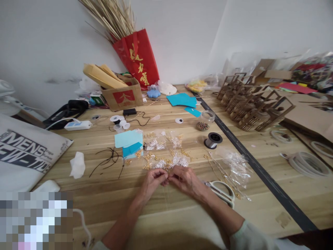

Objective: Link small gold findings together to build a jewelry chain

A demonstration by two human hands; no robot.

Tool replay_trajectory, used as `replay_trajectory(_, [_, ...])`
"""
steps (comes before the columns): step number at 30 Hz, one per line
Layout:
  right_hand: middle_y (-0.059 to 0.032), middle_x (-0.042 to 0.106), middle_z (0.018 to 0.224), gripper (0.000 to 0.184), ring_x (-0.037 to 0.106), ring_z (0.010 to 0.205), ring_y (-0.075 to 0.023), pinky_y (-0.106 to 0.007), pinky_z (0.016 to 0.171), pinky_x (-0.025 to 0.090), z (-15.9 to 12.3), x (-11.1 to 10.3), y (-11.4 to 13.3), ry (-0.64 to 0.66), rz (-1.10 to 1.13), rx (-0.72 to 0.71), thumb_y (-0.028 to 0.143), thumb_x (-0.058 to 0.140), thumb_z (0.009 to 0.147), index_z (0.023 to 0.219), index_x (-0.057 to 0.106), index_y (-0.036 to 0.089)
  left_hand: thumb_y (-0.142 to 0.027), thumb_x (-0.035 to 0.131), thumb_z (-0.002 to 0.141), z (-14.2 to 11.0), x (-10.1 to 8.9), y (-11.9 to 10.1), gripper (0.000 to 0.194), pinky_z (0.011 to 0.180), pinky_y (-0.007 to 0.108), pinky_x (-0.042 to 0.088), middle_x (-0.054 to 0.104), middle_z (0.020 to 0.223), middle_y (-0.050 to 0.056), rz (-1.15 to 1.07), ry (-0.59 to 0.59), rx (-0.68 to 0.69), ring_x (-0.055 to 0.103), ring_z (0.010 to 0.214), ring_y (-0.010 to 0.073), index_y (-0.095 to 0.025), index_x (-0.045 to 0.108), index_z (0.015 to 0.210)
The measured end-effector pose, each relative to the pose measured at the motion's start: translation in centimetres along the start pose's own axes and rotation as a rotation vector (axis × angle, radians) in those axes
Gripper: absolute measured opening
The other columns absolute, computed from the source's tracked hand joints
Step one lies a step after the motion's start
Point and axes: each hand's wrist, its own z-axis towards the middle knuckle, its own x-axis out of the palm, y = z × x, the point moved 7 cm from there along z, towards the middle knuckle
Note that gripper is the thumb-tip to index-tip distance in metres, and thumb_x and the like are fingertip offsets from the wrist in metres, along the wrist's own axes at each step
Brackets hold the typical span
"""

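My left hand and my right hand meet fingertip to fingertip over the wooden table. Both are closed in a pinch. A thin clear thread trails down from between them; any bead at the fingertips is too small to make out. Just beyond the fingers lie loose silver beads and gold beads, spread in small heaps. Small clear bags of beads lie behind these. Scissors with pale handles rest beside my right forearm, partly hidden by it.
A spool of wire and a glass jar of beads stand at the right. Chains lie near a clear plastic bag. Black cords and blue sheets are leftward. Wooden lanterns stand far right.
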Motion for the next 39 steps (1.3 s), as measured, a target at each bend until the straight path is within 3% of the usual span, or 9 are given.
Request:
replay_trajectory(8, [-0.0032, 0.066, 0.077, 0.011, 0.056, 0.065, -0.0119, -0.022, 0.060, 0.039, 0.0, 0.0, -0.1, 0.027, 0.030, 0.021, 0.021, 0.058, 0.088, 0.083, 0.067, 0.016, -0.037, 0.075, 0.064, 0.3, -0.4, 0.8, 0.027, 0.051, 0.021, 0.044, 0.061, 0.054, 0.000, 0.042, -0.019, 0.025, 0.055, 0.050, 0.0103, -0.012, 0.064, 0.066])
replay_trajectory(16, [-0.0037, 0.067, 0.082, 0.014, 0.058, 0.066, -0.0126, -0.021, 0.057, 0.041, 0.1, -0.5, -2.0, -0.069, 0.237, 0.234, 0.024, 0.054, 0.088, 0.093, 0.065, 0.016, -0.030, 0.065, 0.076, -0.1, 0.2, 0.1, 0.018, 0.054, 0.021, 0.047, 0.059, 0.061, 0.000, 0.175, 0.018, 0.147, 0.056, 0.055, 0.0105, -0.013, 0.062, 0.070])
replay_trajectory(24, [-0.0001, 0.063, 0.069, 0.012, 0.052, 0.060, -0.0105, -0.021, 0.055, 0.037, 0.2, 0.6, -2.5, -0.015, 0.404, 0.316, 0.016, 0.053, 0.081, 0.085, 0.064, 0.014, -0.019, 0.058, 0.078, -0.7, 0.4, -0.8, 0.009, 0.053, 0.021, 0.047, 0.062, 0.061, 0.001, 0.435, -0.031, 0.340, 0.058, 0.053, 0.0117, -0.014, 0.065, 0.074])
replay_trajectory(31, [0.0035, 0.053, 0.061, 0.014, 0.042, 0.054, -0.0076, -0.020, 0.050, 0.031, 0.2, 1.4, -3.3, 0.041, 0.676, 0.408, 0.028, 0.062, 0.077, 0.078, 0.061, 0.013, -0.014, 0.058, 0.080, -2.0, 1.0, -3.1, 0.013, 0.056, 0.022, 0.047, 0.069, 0.066, 0.003, 0.702, -0.097, 0.625, 0.060, 0.057, 0.0129, -0.016, 0.070, 0.075])
replay_trajectory(39, [0.0036, 0.053, 0.062, 0.029, 0.038, 0.049, -0.0058, -0.018, 0.044, 0.028, 0.1, 2.0, -3.9, 0.137, 0.775, 0.440, 0.040, 0.068, 0.073, 0.083, 0.063, 0.013, -0.018, 0.058, 0.081, -2.2, 1.0, -3.3, 0.015, 0.058, 0.024, 0.048, 0.071, 0.068, 0.005, 0.742, -0.108, 0.626, 0.061, 0.057, 0.0149, -0.020, 0.073, 0.078])
